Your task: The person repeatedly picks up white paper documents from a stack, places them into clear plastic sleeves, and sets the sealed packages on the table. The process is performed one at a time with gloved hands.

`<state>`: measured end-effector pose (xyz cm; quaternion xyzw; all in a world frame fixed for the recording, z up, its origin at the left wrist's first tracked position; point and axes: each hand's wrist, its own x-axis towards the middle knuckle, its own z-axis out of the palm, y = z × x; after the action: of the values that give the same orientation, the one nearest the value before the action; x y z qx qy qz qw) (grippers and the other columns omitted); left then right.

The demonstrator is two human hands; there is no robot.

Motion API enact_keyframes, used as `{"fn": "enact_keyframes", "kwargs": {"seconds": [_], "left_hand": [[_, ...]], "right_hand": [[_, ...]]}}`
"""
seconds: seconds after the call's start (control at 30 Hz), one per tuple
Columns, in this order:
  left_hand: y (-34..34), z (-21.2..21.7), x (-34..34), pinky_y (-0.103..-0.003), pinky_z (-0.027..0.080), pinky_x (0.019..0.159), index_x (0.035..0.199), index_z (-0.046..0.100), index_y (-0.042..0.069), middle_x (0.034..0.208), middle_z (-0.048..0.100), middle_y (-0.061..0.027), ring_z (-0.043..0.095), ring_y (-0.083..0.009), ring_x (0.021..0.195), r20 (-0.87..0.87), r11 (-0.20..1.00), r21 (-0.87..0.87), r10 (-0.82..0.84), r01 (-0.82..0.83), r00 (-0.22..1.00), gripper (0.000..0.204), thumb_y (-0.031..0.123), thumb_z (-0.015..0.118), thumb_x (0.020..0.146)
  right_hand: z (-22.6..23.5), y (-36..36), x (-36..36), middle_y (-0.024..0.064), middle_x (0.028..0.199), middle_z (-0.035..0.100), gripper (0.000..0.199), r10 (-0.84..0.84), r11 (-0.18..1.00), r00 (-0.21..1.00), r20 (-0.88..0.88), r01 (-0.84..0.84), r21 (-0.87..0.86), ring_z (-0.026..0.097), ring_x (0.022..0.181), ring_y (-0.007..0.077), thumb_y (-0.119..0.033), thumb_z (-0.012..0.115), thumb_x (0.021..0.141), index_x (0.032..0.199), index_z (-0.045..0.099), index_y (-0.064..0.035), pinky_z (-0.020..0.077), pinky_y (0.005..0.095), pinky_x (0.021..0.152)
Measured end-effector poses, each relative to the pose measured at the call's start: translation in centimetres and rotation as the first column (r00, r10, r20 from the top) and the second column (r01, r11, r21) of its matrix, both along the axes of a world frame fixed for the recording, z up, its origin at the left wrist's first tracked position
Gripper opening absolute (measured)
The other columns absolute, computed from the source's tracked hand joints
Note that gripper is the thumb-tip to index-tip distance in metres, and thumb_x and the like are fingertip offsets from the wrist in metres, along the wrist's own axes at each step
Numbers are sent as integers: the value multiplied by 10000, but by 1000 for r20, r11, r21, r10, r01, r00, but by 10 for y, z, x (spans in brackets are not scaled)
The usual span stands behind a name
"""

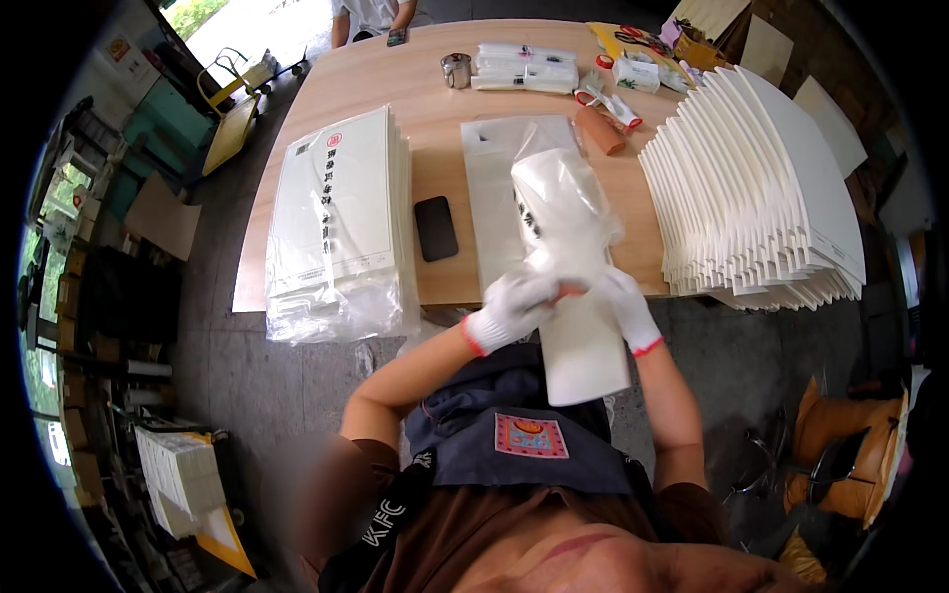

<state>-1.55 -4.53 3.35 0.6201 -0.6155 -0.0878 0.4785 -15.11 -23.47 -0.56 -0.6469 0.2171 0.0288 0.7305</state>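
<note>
A curved stack of white paper (585, 356) is partly inside a clear plastic bag (561, 193), and its near end sticks out over the table's front edge. My left hand (516, 308), in a white knit glove with a red cuff, closes on the bag's mouth from the left. On the right side of the same mouth, my gloved right hand (625, 306) is closed too; its fingertips are partly hidden in the plastic. Beneath the bag lies a pile of flat clear bags (484, 188). A black phone (436, 228) rests left of that pile.
Bagged paper stacks (341, 198) lie on the table's left. Fanned white paper (751, 198) fills the right. An orange roll (600, 130), metal cup (456, 71) and plastic bundles (524, 71) sit farther back. Across the table is another person (374, 18). A chair (840, 460) stands behind right.
</note>
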Motion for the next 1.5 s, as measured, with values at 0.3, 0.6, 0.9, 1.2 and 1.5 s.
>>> {"fn": "enact_keyframes", "kwargs": {"seconds": [0.3,0.6,0.9,1.2,1.5], "left_hand": [[-45,-16,-49,-365,521,609,1119,636,220,771,660,-49,653,-261,666,51,949,262,-194,174,980,391,71,585,761],[11,-65,-56,-370,504,591,899,586,115,758,635,-84,641,-277,688,-17,991,103,90,-88,996,116,82,622,793],[45,-109,36,-391,477,580,855,530,87,823,605,-95,608,-307,727,331,752,144,576,-643,748,109,61,613,788],[116,-67,-21,-377,420,515,719,497,98,663,516,-67,544,-252,576,240,755,261,553,-601,798,227,76,723,711],[171,-82,-79,-235,420,557,779,503,56,668,529,-20,494,-95,583,-370,738,346,674,-579,639,225,3,721,775]], "right_hand": [[-20,48,38,185,1392,421,537,131,79,971,-198,-210,-975,401,1279,296,-307,469,914,1370,407,-30,321,434,1062],[-23,83,-38,136,1033,604,442,-66,-168,922,381,366,-915,587,1005,293,-227,592,807,1213,517,-70,471,420,868],[-61,12,-24,119,575,625,244,-260,-24,944,-204,-218,-976,631,502,304,-305,514,885,828,566,-73,458,471,432],[-13,77,-107,115,572,635,264,39,84,858,-512,-513,-854,644,512,275,-296,521,819,673,658,-126,471,447,442],[36,84,-126,143,676,657,464,541,152,585,-605,-775,-613,648,593,316,-373,437,934,640,641,-77,490,442,513]]}}
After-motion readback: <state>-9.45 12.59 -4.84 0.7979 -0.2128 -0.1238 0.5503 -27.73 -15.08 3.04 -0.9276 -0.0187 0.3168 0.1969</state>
